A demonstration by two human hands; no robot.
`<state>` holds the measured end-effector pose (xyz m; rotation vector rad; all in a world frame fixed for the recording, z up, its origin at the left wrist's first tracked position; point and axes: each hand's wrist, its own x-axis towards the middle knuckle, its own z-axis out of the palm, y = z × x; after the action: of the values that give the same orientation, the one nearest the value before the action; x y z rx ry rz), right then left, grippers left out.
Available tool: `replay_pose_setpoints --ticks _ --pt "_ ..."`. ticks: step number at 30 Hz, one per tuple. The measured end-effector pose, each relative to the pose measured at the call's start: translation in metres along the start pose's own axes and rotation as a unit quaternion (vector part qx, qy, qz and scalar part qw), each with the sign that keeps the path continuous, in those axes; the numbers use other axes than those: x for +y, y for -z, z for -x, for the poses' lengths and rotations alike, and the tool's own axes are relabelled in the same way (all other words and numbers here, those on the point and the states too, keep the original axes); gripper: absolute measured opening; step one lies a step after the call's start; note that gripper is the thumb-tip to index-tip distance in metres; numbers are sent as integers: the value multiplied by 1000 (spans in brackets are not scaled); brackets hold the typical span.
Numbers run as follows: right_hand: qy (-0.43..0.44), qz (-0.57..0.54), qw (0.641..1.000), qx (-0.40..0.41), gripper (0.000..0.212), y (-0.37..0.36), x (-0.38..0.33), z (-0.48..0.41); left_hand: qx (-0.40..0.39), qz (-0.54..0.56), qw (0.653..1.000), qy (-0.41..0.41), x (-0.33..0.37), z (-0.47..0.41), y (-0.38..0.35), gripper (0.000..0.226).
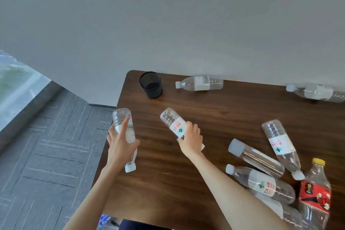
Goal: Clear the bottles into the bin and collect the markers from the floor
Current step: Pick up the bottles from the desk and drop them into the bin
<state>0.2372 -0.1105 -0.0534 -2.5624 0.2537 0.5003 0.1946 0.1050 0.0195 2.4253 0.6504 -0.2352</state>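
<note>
Two bottles are being held, one in the left hand [119,142], one in the right hand [191,139]; seven bottles are lying beyond the black cup [150,85] on the tabletop [186,183]; no bin or markers are showing.

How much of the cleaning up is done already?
Not much looks done yet; no bin is in view. In hand: the left hand holds one clear bottle, the right hand another, the red-labelled bottle. Left: two bottles by the wall, a pile near the table's right side and a yellow-capped bottle. No markers can be made out on the floor.
</note>
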Motion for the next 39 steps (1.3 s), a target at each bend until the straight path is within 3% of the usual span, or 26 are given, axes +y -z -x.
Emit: replay_pose_setpoints --ticks 6,13,22,34,39 --pt "32 -20 998 -50 68 -44 -70 35 3 4 1000 0 -49 3 33 89" --pt "38 -17 998 -54 67 -80 -146 59 -2 -3 1000 -17 -113 -13 81 87" --pt "-4 -52 998 -33 69 -123 -228 74 -86 -12 994 -59 -181 -72 133 88" --pt "-77 -58 995 9 68 -136 -260 67 -137 -60 979 -136 -195 -167 139 95" --pt "-91 -70 993 14 67 -136 -263 67 -152 -64 976 -143 -212 -173 130 85"
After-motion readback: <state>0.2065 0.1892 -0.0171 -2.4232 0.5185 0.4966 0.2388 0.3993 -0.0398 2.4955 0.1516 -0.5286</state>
